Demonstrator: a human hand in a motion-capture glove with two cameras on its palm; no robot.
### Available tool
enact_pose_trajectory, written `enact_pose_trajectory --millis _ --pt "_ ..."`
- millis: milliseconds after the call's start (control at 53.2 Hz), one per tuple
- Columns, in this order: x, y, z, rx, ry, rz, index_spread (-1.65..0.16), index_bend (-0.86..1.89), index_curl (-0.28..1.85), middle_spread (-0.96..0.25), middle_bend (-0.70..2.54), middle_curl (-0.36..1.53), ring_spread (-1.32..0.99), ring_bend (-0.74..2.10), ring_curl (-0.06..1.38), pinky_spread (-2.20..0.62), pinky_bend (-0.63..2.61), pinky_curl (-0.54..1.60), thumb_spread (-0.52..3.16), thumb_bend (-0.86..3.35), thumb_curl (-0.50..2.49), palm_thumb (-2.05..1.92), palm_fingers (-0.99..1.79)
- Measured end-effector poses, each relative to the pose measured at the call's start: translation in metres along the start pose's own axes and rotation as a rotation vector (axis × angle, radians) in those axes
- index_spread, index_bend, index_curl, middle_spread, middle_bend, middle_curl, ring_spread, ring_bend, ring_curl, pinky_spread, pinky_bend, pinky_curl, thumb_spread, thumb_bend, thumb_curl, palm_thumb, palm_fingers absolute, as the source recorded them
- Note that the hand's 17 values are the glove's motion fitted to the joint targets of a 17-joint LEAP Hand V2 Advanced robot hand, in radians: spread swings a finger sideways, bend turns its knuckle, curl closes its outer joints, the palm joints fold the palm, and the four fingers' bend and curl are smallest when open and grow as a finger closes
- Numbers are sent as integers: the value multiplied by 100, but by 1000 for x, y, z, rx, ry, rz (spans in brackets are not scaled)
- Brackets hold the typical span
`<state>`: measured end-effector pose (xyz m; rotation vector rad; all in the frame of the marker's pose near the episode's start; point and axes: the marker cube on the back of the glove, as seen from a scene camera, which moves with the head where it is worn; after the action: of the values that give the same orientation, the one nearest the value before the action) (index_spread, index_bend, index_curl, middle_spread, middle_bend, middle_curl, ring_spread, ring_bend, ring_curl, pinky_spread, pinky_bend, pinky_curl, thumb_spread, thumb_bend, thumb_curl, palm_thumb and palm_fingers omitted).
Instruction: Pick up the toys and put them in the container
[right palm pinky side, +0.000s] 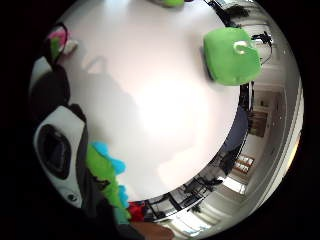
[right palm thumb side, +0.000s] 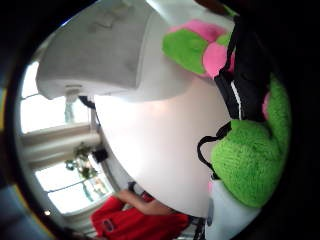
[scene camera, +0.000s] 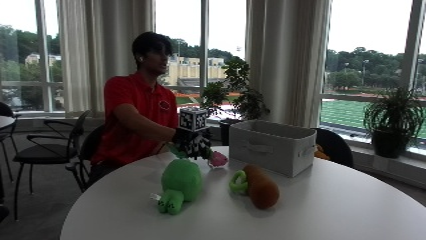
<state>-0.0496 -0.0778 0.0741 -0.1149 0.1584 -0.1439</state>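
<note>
Office lounge: round table (scene camera: 319, 210); chairs (scene camera: 46, 145); windows (scene camera: 373, 55)

White table (right palm pinky side: 150, 100) fills view — green plush (right palm pinky side: 231, 55) near its edge, well apart from hand (right palm pinky side: 55, 145); green-blue plush (right palm pinky side: 105, 175) touching hand.

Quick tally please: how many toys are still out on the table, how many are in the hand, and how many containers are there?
Toys on the table: 2, the green plush toy and the brown plush toy.
Toys in the gloved right hand: 1, the pink and green plush toy.
Containers: 1, the white fabric bin.
Total: 4
</note>
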Motion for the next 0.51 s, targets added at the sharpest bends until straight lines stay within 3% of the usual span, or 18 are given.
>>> enact_pose_trajectory --millis 301,507 --pt "30 -7 -85 115 -40 99 -34 91 55 -45 81 57 -50 111 59 -42 113 47 30 25 82 75 113" --pt "-8 -22 -155 201 -53 90 -30 96 66 -41 88 63 -48 116 62 -41 115 51 10 26 89 74 109"
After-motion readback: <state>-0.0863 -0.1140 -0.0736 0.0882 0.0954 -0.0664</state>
